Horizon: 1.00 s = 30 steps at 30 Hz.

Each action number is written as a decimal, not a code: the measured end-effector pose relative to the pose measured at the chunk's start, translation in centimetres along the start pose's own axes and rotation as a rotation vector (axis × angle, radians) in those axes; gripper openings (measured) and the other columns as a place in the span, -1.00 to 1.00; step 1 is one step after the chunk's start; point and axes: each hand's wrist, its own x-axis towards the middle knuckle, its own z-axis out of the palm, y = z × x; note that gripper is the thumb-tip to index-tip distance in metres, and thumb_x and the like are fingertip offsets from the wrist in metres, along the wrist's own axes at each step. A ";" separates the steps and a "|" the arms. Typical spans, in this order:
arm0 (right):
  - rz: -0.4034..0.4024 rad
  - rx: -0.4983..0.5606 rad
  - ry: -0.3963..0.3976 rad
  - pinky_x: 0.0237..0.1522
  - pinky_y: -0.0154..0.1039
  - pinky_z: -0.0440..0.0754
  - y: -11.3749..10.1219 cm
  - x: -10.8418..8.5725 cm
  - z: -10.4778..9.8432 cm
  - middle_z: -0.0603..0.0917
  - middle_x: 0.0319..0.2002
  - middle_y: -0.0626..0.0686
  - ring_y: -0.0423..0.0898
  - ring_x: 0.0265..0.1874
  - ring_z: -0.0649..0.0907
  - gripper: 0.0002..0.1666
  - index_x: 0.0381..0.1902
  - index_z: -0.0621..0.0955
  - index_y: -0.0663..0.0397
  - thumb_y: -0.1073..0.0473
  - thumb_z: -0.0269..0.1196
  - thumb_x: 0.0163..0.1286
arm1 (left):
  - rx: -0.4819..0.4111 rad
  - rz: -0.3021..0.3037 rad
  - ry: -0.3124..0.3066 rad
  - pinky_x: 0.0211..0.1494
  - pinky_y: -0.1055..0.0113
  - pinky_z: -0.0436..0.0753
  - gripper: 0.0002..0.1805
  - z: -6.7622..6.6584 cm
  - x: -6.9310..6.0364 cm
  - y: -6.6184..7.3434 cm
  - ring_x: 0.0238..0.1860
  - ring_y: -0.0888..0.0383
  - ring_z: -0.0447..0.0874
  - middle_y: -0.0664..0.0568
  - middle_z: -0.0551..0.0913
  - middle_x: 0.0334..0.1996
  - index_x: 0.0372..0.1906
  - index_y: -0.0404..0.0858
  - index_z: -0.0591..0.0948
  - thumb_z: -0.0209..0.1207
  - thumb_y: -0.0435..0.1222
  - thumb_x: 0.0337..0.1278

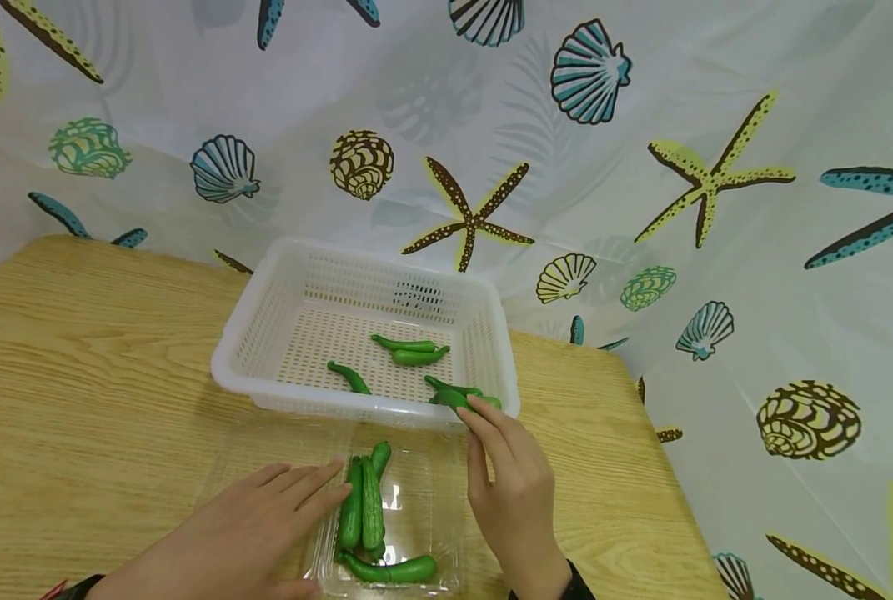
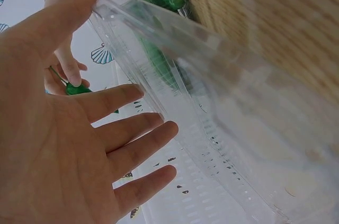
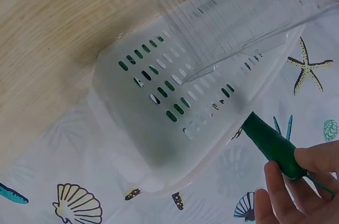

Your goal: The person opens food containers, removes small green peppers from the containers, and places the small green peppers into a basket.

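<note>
My right hand (image 1: 509,475) pinches a green pepper (image 3: 273,144) near its stem end, at the front right of the white plastic basket (image 1: 371,407). Several other green peppers (image 1: 416,358) lie spread inside that basket. Closer to me is a clear plastic box (image 1: 416,529) with its lid folded out to the left. It holds several peppers (image 1: 372,504), some lying lengthwise and one crosswise at the near side. With fingers spread and nearly straight, my left hand (image 1: 243,525) lies at the box's left edge. Its thumb meets the clear rim in the left wrist view.
Under everything is a wood-grain table (image 1: 101,358), reaching left and right of the basket. A white cloth (image 1: 446,108) printed with shells and starfish hangs behind the table and along its right side. The basket's back wall stands close to the cloth.
</note>
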 end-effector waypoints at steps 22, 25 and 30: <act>0.080 -0.046 -0.145 -0.03 -0.07 0.64 0.8 -0.8 0.2 0.71 0.02 0.08 0.06 -0.06 0.67 -0.67 -0.03 0.68 0.19 0.42 0.34 0.22 | 0.018 0.008 0.029 0.22 -0.10 0.48 0.01 0.3 0.0 -0.1 0.31 -0.05 0.42 -0.16 0.37 0.39 0.41 -0.26 0.40 0.03 0.43 0.08; 0.081 -0.042 -0.138 0.01 -0.06 0.61 0.9 -0.8 0.2 0.70 0.05 0.09 0.08 -0.01 0.65 -0.67 -0.04 0.69 0.19 0.44 0.34 0.21 | 0.023 0.009 0.031 0.22 -0.09 0.47 0.02 0.3 -0.1 0.0 0.31 -0.05 0.42 -0.15 0.37 0.40 0.41 -0.26 0.39 0.01 0.43 0.08; 0.074 -0.037 -0.126 0.05 -0.05 0.58 1.0 -1.0 0.3 0.69 0.08 0.11 0.09 0.02 0.63 -0.63 -0.02 0.68 0.18 0.44 0.33 0.18 | 0.024 0.010 0.025 0.23 -0.09 0.47 0.01 0.2 0.0 0.0 0.31 -0.04 0.43 -0.15 0.37 0.40 0.41 -0.26 0.39 0.00 0.43 0.09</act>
